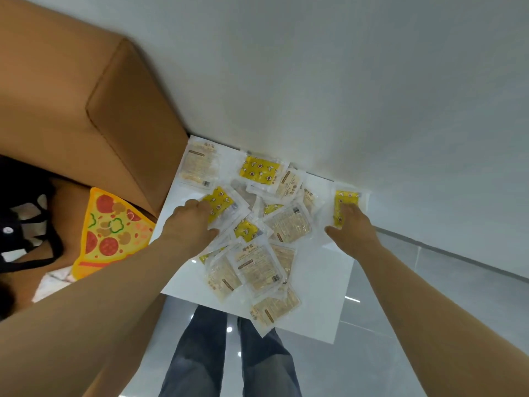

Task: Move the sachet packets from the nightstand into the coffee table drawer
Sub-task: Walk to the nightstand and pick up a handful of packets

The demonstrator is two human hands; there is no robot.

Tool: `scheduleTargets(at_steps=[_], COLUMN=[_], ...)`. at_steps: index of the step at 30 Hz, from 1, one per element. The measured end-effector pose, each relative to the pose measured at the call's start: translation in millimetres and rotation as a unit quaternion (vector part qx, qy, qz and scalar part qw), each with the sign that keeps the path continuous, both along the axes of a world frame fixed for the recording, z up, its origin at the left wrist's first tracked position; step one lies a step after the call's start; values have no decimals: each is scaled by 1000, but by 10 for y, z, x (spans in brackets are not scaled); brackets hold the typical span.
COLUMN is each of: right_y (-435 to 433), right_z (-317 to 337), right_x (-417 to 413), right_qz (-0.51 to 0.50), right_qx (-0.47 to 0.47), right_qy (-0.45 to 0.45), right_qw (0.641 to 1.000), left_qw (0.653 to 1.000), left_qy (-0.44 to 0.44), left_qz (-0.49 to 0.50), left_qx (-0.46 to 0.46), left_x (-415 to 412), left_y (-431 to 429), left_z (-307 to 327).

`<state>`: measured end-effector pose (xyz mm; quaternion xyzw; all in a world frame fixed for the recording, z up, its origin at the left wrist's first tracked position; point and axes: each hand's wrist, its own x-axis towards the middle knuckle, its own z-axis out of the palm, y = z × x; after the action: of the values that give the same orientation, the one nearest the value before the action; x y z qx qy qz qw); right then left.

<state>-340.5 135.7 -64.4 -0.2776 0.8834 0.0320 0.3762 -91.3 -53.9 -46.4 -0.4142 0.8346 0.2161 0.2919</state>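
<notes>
The white nightstand [317, 285] carries the scattered sachet packets [259, 269], with your 2 hands down among them.
Your left hand [194, 222] curls its fingers onto a yellow sachet [221, 200] at the pile's left edge; whether it's pinched, I cannot tell. Your right hand [353, 227] lays straighter fingers, thumb splayed, on a lone yellow sachet [347, 200] whose long axis runs away from you. The pile sits nearer your left.

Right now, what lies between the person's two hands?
In the head view, a loose heap of overlapping sachets, some yellow and some pale, covers the nightstand between the left hand and right hand.
</notes>
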Motion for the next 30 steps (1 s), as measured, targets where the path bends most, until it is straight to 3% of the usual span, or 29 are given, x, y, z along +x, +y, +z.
scheduleTargets(at_steps=[4,7,10,16,23,26,30], right_y=[86,126,104,-120,-365,-374,-373], right_z=[-141,-117,-110,-241,-327,-285,-250], right_x=[213,375,450,417,530,584,724], right_qz=[6,13,-52,-262,-422,-451,-416], right_qx=[-23,-105,-164,-110,-58,-105,-117], right_qy=[2,1,42,37,13,-22,-17], right_qw=[1000,994,984,958,905,886,902], left_qw=[999,999,996,993,991,992,991], left_qy=[15,20,33,33,44,38,41], left_qz=[28,44,75,101,122,119,122], left_qx=[-5,-23,-32,-53,-38,-32,-24], left_x=[1,-17,-46,-101,-113,-112,-119], left_y=[-15,0,-5,4,-30,-57,-82], left_z=[-208,-297,-354,-436,-504,-518,-526])
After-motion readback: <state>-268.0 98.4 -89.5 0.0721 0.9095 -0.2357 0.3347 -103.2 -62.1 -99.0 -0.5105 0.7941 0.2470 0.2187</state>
